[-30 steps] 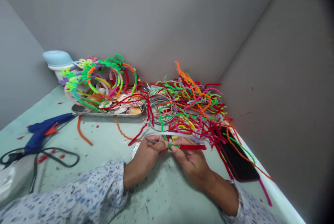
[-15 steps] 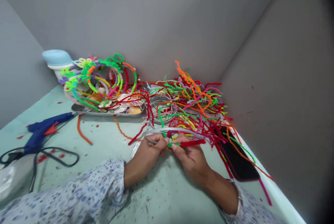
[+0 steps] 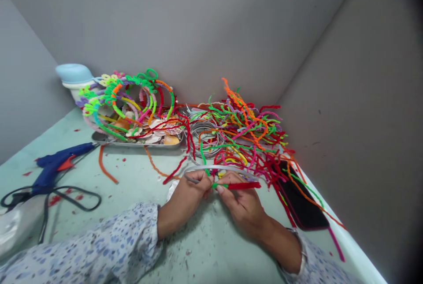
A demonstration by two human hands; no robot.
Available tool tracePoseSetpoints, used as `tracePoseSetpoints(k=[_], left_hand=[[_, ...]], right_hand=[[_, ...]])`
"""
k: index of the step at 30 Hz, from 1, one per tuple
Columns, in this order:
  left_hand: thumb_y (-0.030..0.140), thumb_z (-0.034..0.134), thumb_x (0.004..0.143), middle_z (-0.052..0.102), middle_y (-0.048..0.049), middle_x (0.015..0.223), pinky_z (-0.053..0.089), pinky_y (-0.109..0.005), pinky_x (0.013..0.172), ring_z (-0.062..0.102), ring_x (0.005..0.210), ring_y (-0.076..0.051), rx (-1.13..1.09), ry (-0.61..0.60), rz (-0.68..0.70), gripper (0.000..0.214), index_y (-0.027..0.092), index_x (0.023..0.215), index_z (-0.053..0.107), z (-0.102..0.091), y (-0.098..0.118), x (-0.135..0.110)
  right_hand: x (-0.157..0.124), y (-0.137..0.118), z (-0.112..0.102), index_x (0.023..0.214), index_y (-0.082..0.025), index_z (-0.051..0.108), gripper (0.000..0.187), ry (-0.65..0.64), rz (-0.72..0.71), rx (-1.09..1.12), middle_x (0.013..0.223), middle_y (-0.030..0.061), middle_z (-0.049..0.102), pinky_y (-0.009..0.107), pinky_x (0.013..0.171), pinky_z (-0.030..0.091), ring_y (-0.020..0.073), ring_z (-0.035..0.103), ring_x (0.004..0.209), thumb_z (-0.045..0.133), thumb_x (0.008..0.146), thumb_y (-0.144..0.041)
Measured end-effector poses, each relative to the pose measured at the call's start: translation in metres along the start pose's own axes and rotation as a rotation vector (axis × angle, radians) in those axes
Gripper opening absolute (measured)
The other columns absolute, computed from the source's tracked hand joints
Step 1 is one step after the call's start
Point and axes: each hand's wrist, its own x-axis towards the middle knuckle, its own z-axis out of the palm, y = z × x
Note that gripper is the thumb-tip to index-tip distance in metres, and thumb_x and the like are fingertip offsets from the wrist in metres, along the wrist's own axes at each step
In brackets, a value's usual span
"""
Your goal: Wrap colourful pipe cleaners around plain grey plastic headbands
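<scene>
Between my hands is a thin grey headband (image 3: pixel 228 167), curving away from me. Its near right end is wrapped in red pipe cleaner (image 3: pixel 247 185), with a short green band beside the red. My left hand (image 3: pixel 187 198) is closed, pinching the headband left of the green wrap. A loose length of green pipe cleaner (image 3: pixel 203 157) stands up beside its fingertips. My right hand (image 3: pixel 243 202) is closed too, with thumb and fingers pinching the headband at the green wrap. The fingertips partly hide where the green winds round the band.
Behind my hands lie a coil of wire (image 3: pixel 198 132) and a tangled heap of pipe cleaners (image 3: pixel 251 121). A metal tray (image 3: pixel 145 145) of shells has wrapped headbands (image 3: pixel 115 94) on it. A blue glue gun (image 3: pixel 49 173) is left, a phone (image 3: pixel 304 207) right, a bottle (image 3: pixel 75 74) far left.
Both hands keep their hold on the headband and have hardly moved. The headband's arc has tilted slightly lower, and the loose green pipe cleaner's tip has shifted a little left and down.
</scene>
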Motion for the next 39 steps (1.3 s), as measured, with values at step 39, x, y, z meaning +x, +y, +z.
tracePoseSetpoints(k=[39], left_hand=[[0.023,0.064,0.077,0.059,-0.0006,0.077,0.041,-0.023,0.063,0.053,0.068,-0.012,-0.076,0.036,0.138,0.012,0.015,0.085,0.062,0.004,0.013,-0.005]], right_hand=[[0.002,0.008,0.001,0.076,-0.019,0.057,0.020,0.097,0.260,0.136,0.066,-0.0011,0.051,0.028,0.062,0.040,0.0154,0.049,0.064,0.050,0.089,-0.031]])
